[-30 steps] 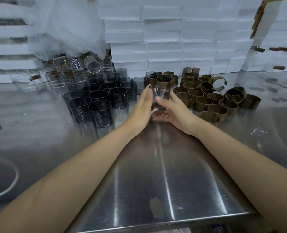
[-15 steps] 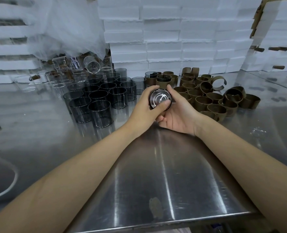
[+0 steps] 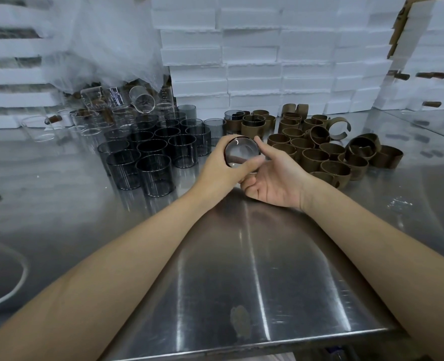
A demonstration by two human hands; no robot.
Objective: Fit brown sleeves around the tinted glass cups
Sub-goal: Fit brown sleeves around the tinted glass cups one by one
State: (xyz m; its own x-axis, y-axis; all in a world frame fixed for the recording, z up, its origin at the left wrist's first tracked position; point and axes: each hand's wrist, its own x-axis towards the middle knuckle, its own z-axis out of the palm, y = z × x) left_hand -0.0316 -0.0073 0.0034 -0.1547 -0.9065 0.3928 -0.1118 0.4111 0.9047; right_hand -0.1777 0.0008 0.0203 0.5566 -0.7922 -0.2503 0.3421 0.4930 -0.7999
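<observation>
Head camera: my left hand (image 3: 222, 168) gripped a tinted glass cup (image 3: 241, 152) just above the steel table (image 3: 241, 269), fingers wrapped round its wall and thumb lying across the lower edge of the round end that faced the lens. My right hand (image 3: 275, 182), palm turned up, cradled the same cup from the other side, thumb raised along its wall and fingers curled beneath it. The cup was tipped on its side, between the two stocks. Left of my hands stood a cluster of bare tinted cups (image 3: 153, 155), upright and packed close. To the right lay the brown sleeves (image 3: 330, 160), most standing as rings, a few split open. Behind them stood sleeved cups (image 3: 252, 123). Clear glasses (image 3: 93, 121) at the back left carried printed scale marks, too small to read. Unmarked white foam boxes (image 3: 254, 61) were stacked behind, with plastic sheeting (image 3: 106, 40) draped at the left.
</observation>
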